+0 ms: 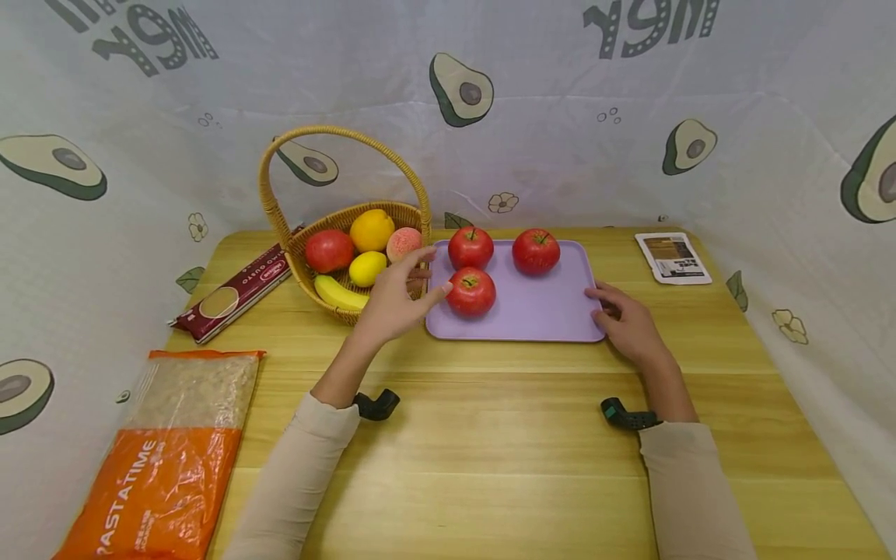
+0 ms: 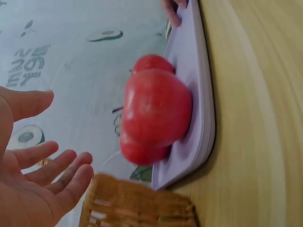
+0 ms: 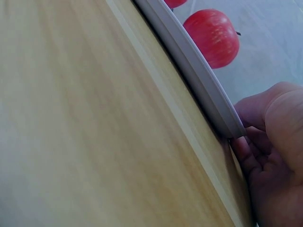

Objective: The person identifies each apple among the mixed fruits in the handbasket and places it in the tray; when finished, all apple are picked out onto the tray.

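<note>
On the purple tray (image 1: 539,311) sit three red apples: a front one (image 1: 471,294), one behind it (image 1: 470,250) and one further right (image 1: 536,253). My left hand (image 1: 395,299) hovers over the gap between the basket and the front apple, fingers spread and holding nothing. In the left wrist view its palm and relaxed fingers stand apart from the apples. At the tray's right end, my right hand (image 1: 628,320) pinches the rim, thumb above and fingers at its underside in the right wrist view.
A wicker basket (image 1: 301,272) left of the tray holds a banana, a lemon, an orange, a peach and a red fruit. Further left lie a dark red pasta packet (image 1: 238,295) and an orange PASTATIME bag (image 1: 164,474). A small white packet (image 1: 673,258) lies at the back right.
</note>
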Available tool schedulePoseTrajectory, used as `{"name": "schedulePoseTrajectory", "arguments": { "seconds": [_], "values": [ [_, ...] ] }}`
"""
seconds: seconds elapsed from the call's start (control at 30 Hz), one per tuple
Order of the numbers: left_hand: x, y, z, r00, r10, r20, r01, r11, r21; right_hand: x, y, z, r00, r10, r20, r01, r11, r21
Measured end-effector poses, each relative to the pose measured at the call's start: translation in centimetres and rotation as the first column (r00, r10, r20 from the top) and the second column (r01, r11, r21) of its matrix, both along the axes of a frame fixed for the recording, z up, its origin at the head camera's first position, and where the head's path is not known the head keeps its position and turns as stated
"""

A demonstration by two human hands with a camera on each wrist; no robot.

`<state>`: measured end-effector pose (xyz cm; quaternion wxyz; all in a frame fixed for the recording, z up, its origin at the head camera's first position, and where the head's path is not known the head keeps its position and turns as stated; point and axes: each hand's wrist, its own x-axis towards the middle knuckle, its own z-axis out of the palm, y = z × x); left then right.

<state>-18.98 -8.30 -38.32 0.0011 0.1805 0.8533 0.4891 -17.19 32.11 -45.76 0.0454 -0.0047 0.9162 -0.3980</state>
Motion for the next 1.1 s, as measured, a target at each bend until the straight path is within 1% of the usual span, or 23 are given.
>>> {"name": "schedulePoseTrajectory", "arguments": {
  "seconds": [0.1,0.2,0.27,0.33,0.47,0.53,0.7,0.83,0.93,1.03,1.1],
  "values": [
    [-0.3,-1.6,0.3,0.996,0.072,-0.049,-0.073,0.997,-0.01,0.0,0.0,0.0,1.0,-0.002,-0.002,0.002,1.0,0.0],
    [-0.6,-3.3,0.7,0.983,0.16,-0.09,-0.165,0.985,-0.058,0.0,0.0,0.0,1.0,-0.002,-0.006,0.002,1.0,0.007],
    [-0.9,-4.4,0.9,0.969,0.222,-0.105,-0.232,0.968,-0.094,0.0,0.0,0.0,1.0,-0.003,-0.007,0.003,1.0,0.014],
    [-1.1,-5.5,1.1,0.954,0.277,-0.113,-0.291,0.947,-0.136,0.0,0.0,0.1,1.0,-0.003,-0.009,0.004,1.0,0.019],
    [-1.6,-7.3,1.3,0.928,0.355,-0.117,-0.371,0.909,-0.188,-0.1,-0.1,0.0,1.0,-0.004,-0.007,0.004,1.0,0.013],
    [-1.8,-8.0,1.5,0.921,0.376,-0.1,-0.389,0.897,-0.21,0.0,0.0,0.0,1.0,-0.004,-0.004,0.004,1.0,0.005],
    [-2.2,-9.0,1.9,0.912,0.408,-0.048,-0.406,0.88,-0.247,0.0,0.1,-0.1,1.0,-0.012,0.003,0.012,1.0,0.008],
    [-2.5,-9.5,2.1,0.895,0.445,-0.028,-0.434,0.856,-0.28,0.0,0.1,0.0,1.0,-0.014,0.003,0.014,1.0,0.011],
    [-2.7,-9.9,2.2,0.881,0.474,0.007,-0.45,0.841,-0.301,0.0,0.0,0.0,1.0,-0.009,0.0,0.009,1.0,0.016],
    [-2.8,-10.3,2.3,0.87,0.492,0.043,-0.455,0.832,-0.318,0.0,0.0,0.0,1.0,-0.002,-0.006,0.002,1.0,0.014],
    [-2.9,-10.5,2.3,0.866,0.497,0.056,-0.455,0.829,-0.326,0.0,0.0,-0.1,1.0,-0.001,-0.008,0.001,1.0,0.01]
  ]
}}
